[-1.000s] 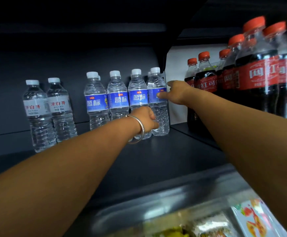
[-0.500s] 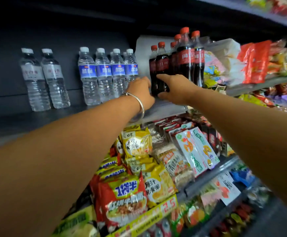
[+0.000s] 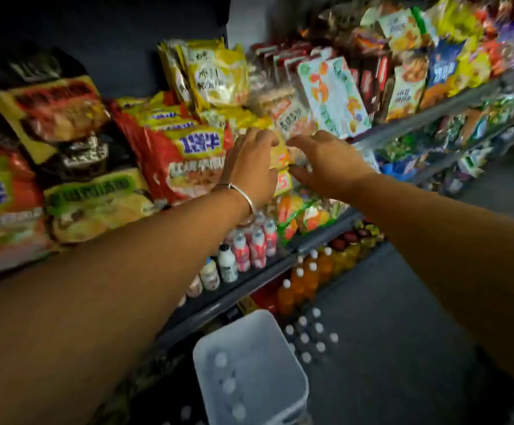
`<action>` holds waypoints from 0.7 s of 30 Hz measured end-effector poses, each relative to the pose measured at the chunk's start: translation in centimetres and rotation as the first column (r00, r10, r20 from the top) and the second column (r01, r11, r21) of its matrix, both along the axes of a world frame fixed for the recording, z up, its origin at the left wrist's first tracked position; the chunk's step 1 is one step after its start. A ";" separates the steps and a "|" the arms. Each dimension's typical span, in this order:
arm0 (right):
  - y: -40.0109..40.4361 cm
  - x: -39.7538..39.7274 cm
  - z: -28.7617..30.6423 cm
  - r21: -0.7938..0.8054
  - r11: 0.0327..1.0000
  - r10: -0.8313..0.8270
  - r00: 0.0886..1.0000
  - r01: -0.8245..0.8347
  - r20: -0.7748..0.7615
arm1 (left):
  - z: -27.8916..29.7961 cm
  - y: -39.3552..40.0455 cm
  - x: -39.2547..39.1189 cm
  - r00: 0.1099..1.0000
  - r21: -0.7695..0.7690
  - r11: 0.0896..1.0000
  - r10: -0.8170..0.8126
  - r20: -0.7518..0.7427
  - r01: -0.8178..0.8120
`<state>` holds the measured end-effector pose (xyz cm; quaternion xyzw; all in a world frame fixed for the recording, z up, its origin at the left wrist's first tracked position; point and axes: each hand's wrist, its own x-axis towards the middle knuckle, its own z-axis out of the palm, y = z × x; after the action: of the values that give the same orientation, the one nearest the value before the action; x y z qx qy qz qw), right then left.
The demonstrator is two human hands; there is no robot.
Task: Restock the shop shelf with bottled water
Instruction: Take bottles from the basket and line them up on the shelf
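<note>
Both arms are stretched forward. The left hand and the right hand are held close together with fingers loose and spread, nothing gripped. Noodle packets are stacked just behind them. Well below the hands, water bottles are seen beside a white basket.

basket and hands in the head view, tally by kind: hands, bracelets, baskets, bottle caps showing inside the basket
hands: 2 (left hand, right hand)
bracelet: 1, on the left wrist
white basket: 1
bottle caps showing inside the basket: 3, blurred, so more may be hidden
total: 7
</note>
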<state>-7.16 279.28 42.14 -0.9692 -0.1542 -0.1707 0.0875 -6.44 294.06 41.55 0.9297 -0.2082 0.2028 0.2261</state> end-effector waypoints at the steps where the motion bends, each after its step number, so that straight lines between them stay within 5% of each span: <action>1: 0.2 -0.2 -2.5 0.000 1.000 0.002 0.999 -0.002 -0.047 | -2.5 0.3 -0.2 0.999 0.001 1.000 0.002 -0.036 -0.002; 13: 6.7 -1.4 -34.5 0.036 0.989 0.142 0.862 -0.143 -0.487 | -33.0 7.2 -3.7 0.875 0.018 0.997 0.072 -0.479 -0.072; 21: 14.5 -1.4 -51.4 0.133 0.979 0.200 0.605 -0.154 -0.771 | -46.6 12.9 -4.9 0.751 0.076 0.984 0.173 -0.637 -0.162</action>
<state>-8.59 293.76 -9.30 -0.9242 -0.1916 0.2717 0.1877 -11.36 306.95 -5.06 0.9595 -0.0361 -0.1090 0.2573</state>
